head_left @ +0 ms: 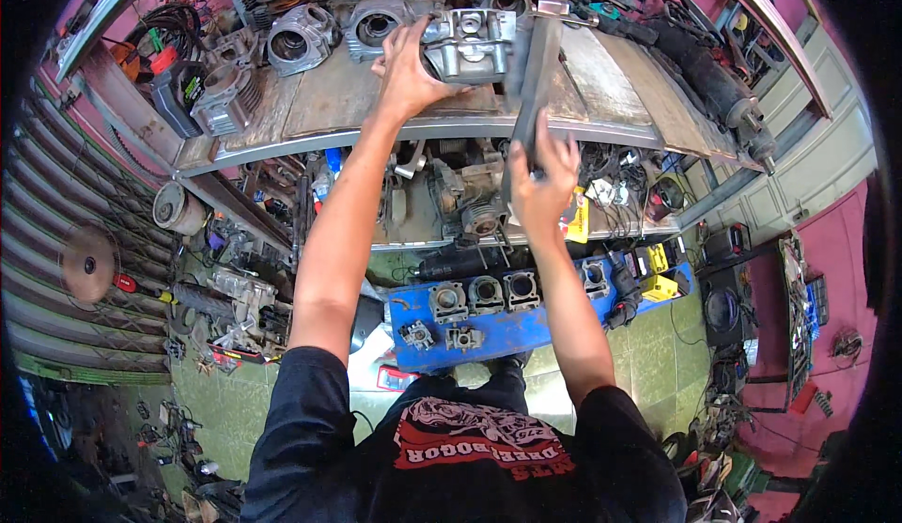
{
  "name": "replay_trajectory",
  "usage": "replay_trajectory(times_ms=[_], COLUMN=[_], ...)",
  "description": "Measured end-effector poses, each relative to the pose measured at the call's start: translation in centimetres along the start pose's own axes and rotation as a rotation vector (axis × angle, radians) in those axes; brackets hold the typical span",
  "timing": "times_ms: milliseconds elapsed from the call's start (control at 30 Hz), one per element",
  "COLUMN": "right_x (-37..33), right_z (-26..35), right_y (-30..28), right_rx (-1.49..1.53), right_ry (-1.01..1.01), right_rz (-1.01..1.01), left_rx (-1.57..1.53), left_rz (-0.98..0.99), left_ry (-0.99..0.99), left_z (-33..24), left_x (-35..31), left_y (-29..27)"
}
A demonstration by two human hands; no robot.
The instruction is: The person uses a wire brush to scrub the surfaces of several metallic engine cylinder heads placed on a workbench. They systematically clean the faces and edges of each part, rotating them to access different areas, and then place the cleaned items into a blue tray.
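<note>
A silvery engine cylinder head (473, 46) stands near the front of the upper wooden shelf (329, 105). My left hand (410, 77) grips its left side, thumb along the lower edge and fingers reaching up the side. To the right, my right hand (545, 183) is closed round the near end of a long grey bar-like tool (537, 81), which points away from me over the shelf. Motion blurs the tool and some of my right fingers. A shiny metal block (552, 4) shows at the bar's far end; whether it belongs to the tool, I cannot tell.
Round engine casings (301, 39) line the shelf's back left, beside a finned cylinder (228, 100). A dark tubular part (700, 72) lies at right. Below, a blue bench (498, 330) carries several cylinder blocks (486, 293) and yellow boxes (660, 288). Metal uprights (235, 208) frame the shelving.
</note>
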State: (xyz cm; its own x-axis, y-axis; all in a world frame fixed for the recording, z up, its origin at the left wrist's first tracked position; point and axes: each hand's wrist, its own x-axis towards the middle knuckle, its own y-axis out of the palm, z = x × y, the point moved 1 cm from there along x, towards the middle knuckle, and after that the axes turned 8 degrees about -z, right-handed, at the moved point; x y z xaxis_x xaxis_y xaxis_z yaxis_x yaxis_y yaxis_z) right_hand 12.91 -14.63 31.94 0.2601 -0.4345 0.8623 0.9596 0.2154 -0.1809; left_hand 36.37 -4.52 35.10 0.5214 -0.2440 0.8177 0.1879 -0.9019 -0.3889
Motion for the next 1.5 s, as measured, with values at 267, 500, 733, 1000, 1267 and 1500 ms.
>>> replay_trajectory(times_ms=[267,500,733,1000,1267,1500], right_x=[-1.1,3.2,0.4,-0.8,-1.1,-1.2], right_z=[-0.3,3.2,2.9,2.1,0.9,1.4], right_y=[0.1,2.1,2.1,1.7,1.4,1.0], right_rx=[-0.008,-0.185,-0.128,-0.14,-0.141,-0.123], right_ry=[-0.105,-0.343,-0.385,-0.381,-0.373,-0.36], right_rz=[-0.031,0.008,0.013,0.057,0.05,0.069], left_rx=[-0.017,0.006,0.001,-0.011,0.027,0.031], left_rz=[0.009,0.008,0.036,-0.011,0.06,0.043], left_ry=[0.02,0.02,-0.005,-0.003,0.022,0.042], left_z=[0.2,-0.2,-0.1,0.4,-0.8,-0.8], left_x=[0.0,-0.5,-0.2,-0.2,0.5,0.3], left_y=[-0.1,-0.1,-0.2,0.2,-0.1,-0.4])
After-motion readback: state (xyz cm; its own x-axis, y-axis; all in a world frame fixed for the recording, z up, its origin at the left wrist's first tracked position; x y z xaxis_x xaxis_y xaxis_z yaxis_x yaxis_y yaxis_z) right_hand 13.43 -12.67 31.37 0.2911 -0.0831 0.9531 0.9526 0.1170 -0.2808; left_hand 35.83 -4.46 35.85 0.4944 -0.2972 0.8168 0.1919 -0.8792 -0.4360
